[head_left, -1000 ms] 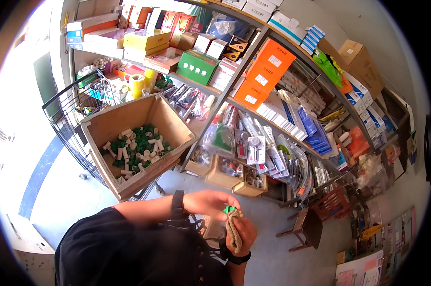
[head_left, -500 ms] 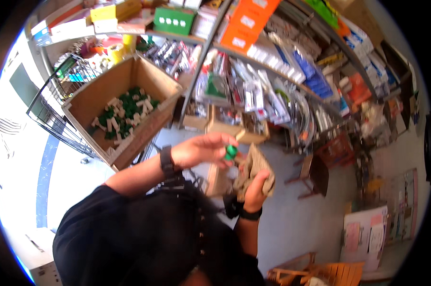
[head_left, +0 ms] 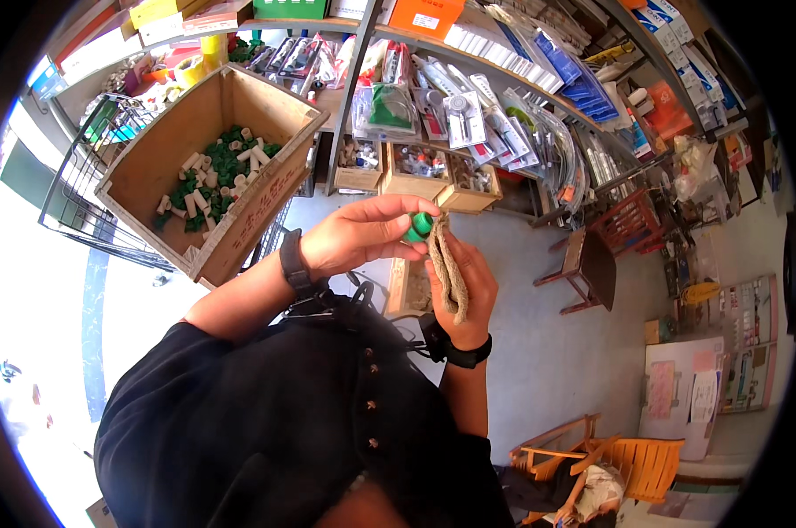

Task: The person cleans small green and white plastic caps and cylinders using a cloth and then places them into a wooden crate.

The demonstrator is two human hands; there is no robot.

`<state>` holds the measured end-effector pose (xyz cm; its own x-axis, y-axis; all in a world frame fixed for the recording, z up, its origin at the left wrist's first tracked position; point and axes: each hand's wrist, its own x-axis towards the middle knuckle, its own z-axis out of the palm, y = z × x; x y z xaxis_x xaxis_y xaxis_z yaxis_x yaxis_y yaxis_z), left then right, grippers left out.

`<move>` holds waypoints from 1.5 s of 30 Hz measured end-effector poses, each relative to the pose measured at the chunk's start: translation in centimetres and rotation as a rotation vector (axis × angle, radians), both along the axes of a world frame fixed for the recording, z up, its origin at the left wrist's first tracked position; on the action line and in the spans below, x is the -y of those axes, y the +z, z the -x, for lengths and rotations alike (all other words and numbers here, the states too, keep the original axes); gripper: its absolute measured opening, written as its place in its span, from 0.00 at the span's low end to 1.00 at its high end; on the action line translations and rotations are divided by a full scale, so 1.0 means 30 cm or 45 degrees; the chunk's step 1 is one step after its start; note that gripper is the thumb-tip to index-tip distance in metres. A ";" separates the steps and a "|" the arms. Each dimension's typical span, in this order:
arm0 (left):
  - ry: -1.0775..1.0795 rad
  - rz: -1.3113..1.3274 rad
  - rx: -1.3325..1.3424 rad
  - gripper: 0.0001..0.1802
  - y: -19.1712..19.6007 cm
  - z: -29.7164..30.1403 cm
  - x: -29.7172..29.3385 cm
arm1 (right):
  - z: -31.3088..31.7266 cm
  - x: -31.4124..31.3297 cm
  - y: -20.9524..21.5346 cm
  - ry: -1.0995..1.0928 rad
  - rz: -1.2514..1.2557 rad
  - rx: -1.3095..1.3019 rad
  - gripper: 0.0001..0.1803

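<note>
In our left hand [head_left: 350, 239] we hold a fitting [head_left: 420, 226], just beside the cloth [head_left: 449, 271] in our right hand [head_left: 475, 290]. To our left a crate [head_left: 259, 204] rests on a cart [head_left: 116, 246], with loose pieces [head_left: 206, 189] inside it, while ahead of us a row of bins [head_left: 414, 187] lies at the foot of the shelf rack [head_left: 351, 99]. To our right stands a chair [head_left: 593, 268], and farther back on that side a person [head_left: 602, 488] is beside an armchair [head_left: 649, 466].
</note>
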<state>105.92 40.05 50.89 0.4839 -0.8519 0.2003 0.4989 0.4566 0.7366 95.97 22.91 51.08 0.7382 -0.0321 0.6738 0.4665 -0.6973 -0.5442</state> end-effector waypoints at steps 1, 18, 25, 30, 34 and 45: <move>-0.006 -0.023 -0.014 0.20 0.007 0.001 -0.003 | 0.000 0.002 0.001 -0.010 -0.017 0.049 0.18; -0.008 0.032 -0.028 0.18 -0.026 -0.021 -0.020 | -0.015 0.032 -0.016 -0.042 0.054 0.142 0.18; -0.051 -0.006 0.054 0.22 -0.027 -0.019 -0.007 | -0.030 -0.014 -0.005 0.056 0.119 0.231 0.20; 0.013 -0.056 0.233 0.22 -0.050 -0.040 -0.008 | -0.025 0.007 -0.013 0.048 0.286 0.234 0.21; 0.000 -0.021 0.107 0.21 -0.056 -0.046 -0.012 | -0.019 0.021 0.000 -0.030 0.250 0.173 0.21; -0.105 -0.057 0.308 0.24 -0.058 -0.045 0.001 | -0.022 0.007 -0.023 0.075 0.237 0.233 0.21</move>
